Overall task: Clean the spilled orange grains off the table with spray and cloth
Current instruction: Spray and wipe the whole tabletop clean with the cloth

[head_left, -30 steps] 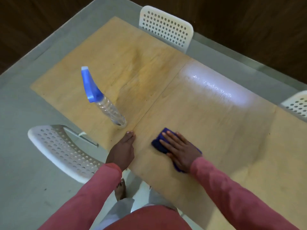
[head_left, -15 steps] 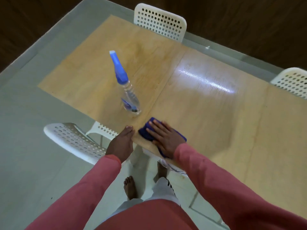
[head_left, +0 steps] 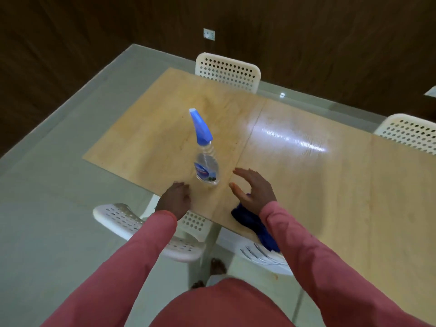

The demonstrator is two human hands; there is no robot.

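Wooden surface (head_left: 330,185), glossy glare near its middle. White perforated chairs (head_left: 227,70) at its far edge, another (head_left: 132,223) at the near edge. Spray bottle (head_left: 204,152) upright near the surface's near edge. Blue cloth (head_left: 253,224) lies at that edge, under the right wrist. Right hand (head_left: 253,188) raised just right of the bottle, fingers spread, gripping nothing. Left hand (head_left: 174,199) just left of the bottle, fingers loosely curled at the surface edge, holding nothing.

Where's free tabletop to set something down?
Free: the glossy stretch right of the spray bottle, out to the right chair; also the far left corner by the back chair. Crowded: near edge, with left hand, right hand and cloth.
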